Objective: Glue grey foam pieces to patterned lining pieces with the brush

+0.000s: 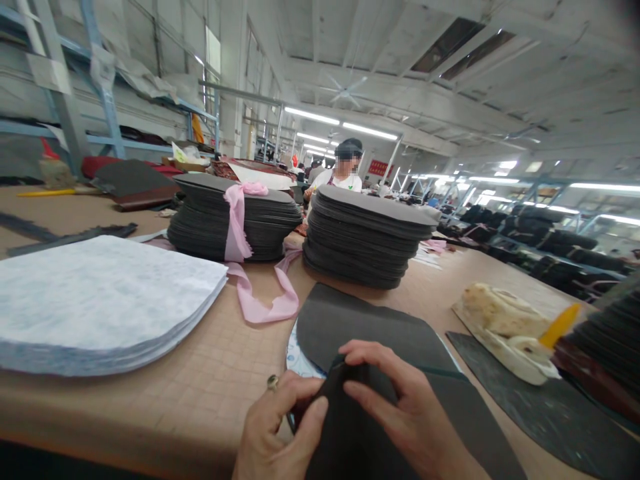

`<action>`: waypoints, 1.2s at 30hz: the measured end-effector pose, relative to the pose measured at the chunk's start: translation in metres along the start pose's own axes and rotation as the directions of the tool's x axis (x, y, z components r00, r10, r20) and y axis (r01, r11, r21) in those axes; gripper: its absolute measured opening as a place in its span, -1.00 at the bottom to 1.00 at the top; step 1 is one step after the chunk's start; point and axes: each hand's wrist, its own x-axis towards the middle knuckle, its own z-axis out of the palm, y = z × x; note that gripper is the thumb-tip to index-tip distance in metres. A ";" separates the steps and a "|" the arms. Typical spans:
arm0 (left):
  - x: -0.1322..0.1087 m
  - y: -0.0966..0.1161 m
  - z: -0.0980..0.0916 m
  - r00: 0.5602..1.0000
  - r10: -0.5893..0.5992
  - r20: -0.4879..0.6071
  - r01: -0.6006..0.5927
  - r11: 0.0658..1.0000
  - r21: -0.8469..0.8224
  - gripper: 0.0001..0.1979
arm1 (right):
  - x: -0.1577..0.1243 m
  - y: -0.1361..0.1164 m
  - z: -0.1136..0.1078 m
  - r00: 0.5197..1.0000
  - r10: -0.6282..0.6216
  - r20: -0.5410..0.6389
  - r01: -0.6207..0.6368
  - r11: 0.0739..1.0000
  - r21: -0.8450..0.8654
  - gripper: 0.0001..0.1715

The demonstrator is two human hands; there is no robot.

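Both my hands meet at the near edge of the table on a dark grey fabric piece (360, 320). My left hand (280, 427), with a ring on one finger, pinches the piece's near folded edge between thumb and fingers. My right hand (405, 407) presses on the same fold with its fingers curled over it. The piece lies on a white patterned sheet (296, 359) whose edge peeks out at its left.
A stack of white patterned sheets (100, 300) lies at the left. Two tall stacks of dark cut pieces (235, 220) (365, 240) stand behind, one tied with a pink ribbon (260, 293). A glue tray with a yellow-handled brush (520, 333) sits right. A person (345, 167) works beyond.
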 end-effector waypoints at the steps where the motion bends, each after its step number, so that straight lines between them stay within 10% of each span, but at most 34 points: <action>1: 0.000 -0.001 0.000 0.996 -0.083 0.015 0.083 0.995 -0.062 -0.87 | 0.001 0.001 0.001 0.999 0.044 0.012 -0.044 0.999 0.008 -0.83; 6: 0.007 -0.003 -0.002 0.923 -0.330 0.199 0.378 0.872 -0.311 -0.78 | 0.010 -0.001 0.001 0.989 0.131 0.064 -0.133 0.990 0.038 -0.92; 12: 0.036 0.000 -0.012 0.912 -0.281 0.298 0.359 0.898 -0.253 -0.66 | 0.016 -0.001 -0.001 0.991 0.010 0.130 -0.017 0.998 0.054 -0.90; 27: 0.056 0.005 -0.024 0.661 -0.318 0.680 0.660 0.677 -0.325 -0.74 | 0.023 -0.007 -0.002 0.950 0.004 0.313 -0.095 0.956 0.277 -0.88; 36: 0.056 0.007 -0.024 0.713 -0.323 0.622 0.577 0.775 -0.259 -0.74 | 0.022 -0.011 0.000 0.936 0.034 0.351 -0.111 0.973 0.201 -0.87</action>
